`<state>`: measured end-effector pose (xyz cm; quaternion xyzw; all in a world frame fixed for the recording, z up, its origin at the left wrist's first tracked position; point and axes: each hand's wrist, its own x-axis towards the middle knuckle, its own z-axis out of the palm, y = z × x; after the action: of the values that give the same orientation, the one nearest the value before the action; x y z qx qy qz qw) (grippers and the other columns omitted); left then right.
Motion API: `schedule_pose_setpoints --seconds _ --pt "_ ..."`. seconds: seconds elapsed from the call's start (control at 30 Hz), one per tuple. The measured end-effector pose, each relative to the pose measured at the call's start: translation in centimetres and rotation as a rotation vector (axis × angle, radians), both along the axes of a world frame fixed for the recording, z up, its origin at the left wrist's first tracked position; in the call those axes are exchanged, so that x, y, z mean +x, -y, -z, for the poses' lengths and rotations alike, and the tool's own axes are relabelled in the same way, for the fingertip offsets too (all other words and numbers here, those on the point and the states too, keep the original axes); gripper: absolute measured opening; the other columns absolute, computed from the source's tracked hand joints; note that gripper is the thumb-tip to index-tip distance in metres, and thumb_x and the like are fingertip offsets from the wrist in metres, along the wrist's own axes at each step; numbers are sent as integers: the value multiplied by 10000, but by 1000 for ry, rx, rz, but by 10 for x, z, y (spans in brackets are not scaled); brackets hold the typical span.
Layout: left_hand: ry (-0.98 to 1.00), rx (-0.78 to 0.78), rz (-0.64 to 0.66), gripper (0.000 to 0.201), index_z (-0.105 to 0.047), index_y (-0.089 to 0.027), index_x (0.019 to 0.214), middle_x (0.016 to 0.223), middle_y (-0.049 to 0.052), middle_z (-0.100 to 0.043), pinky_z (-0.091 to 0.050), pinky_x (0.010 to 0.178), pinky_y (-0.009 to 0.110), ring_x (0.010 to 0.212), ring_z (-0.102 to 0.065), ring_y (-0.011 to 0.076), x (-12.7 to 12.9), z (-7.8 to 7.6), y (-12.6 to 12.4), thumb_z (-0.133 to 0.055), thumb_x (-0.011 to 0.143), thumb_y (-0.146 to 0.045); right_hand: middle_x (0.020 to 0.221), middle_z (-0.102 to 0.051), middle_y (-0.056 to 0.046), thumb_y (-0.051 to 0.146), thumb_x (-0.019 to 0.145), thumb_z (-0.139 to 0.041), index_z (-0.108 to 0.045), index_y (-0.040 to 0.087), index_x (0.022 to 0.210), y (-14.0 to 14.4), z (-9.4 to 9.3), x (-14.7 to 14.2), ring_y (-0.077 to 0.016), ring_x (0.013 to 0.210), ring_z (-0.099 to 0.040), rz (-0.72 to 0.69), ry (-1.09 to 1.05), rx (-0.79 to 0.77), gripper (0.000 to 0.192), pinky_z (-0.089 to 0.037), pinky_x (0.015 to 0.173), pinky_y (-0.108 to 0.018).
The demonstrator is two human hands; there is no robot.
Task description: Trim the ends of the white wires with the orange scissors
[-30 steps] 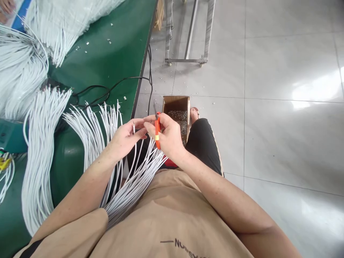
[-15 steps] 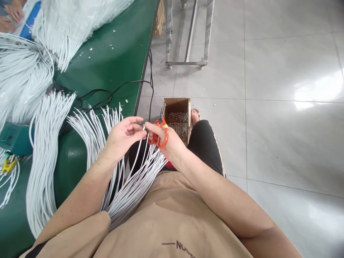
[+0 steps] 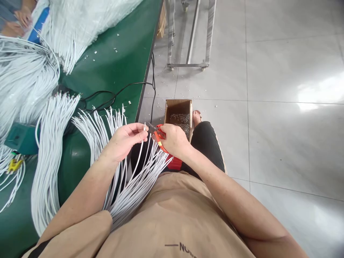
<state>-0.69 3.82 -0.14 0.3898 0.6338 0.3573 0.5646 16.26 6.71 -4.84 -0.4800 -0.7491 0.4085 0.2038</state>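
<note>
Head camera: white cable bundles (image 3: 49, 143) lie on the green desk (image 3: 129, 46) at left, then my left grip (image 3: 123, 141) pinches a single cable (image 3: 140, 153) near its tip, and just right of it my right grip (image 3: 176, 139) clamps orange-handled scissors (image 3: 158, 139).

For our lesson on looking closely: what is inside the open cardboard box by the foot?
Many small scraps lie inside the cardboard box. The right hand hides its near part, so anything there, or beneath the scraps, cannot be seen.
</note>
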Motion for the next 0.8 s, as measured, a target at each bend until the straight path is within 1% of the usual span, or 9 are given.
schedule_pose_setpoints --seconds 0.07,0.17,0.27,0.37,0.47,0.57,0.7,0.8 --pt "-30 8 17 157 -675 -163 783 717 -12 -592 -462 653 225 638 -553 83 0 0 0 -760 678 -242 709 -611 -38 306 804 -531 -595 173 680 -1 -2 0 -125 599 -488 -26 59 56 192 -295 567 -265" --pt "-96 38 29 190 -678 -162 790 730 -3 -619 -488 696 260 649 -569 101 0 2 0 -762 671 -283 749 -642 -61 351 838 -511 -614 169 703 -2 -6 1 -154 669 -550 -67 133 105 249 -325 611 -281" --pt "-179 80 32 215 -686 -166 820 737 0 -646 -499 727 273 672 -585 112 1 3 1 -764 666 -295 762 -658 -79 356 850 -507 -626 159 718 -3 -10 3 -187 713 -581 -100 221 174 266 -349 657 -310" --pt "-299 103 22 238 -682 -168 825 730 0 -654 -498 722 270 692 -597 124 3 1 3 -768 653 -308 768 -663 -94 338 849 -520 -642 147 737 -1 -14 3 -210 733 -592 -110 296 228 253 -361 697 -334" --pt "-415 134 13 223 -670 -171 786 737 3 -663 -498 715 267 692 -603 129 7 -3 5 -758 658 -331 769 -665 -103 311 854 -522 -655 139 742 3 -15 3 -212 737 -595 -102 339 238 245 -365 703 -335" --pt "-499 158 32 184 -672 -174 759 773 18 -690 -505 721 274 691 -620 138 10 -7 6 -730 687 -333 765 -664 -103 283 854 -520 -663 141 746 6 -15 3 -212 739 -596 -78 366 231 229 -363 689 -331" --pt "-602 181 87 170 -702 -189 844 754 18 -708 -511 759 290 683 -647 148 10 -9 7 -650 769 -333 747 -657 -89 258 853 -507 -662 146 748 7 -13 5 -206 720 -591 -68 360 230 218 -353 657 -324" --pt "-632 191 112 172 -697 -195 854 736 13 -712 -514 767 296 693 -663 155 9 -7 8 -598 807 -328 747 -653 -87 271 863 -494 -661 150 755 7 -13 5 -200 710 -587 -62 352 227 233 -347 640 -319"
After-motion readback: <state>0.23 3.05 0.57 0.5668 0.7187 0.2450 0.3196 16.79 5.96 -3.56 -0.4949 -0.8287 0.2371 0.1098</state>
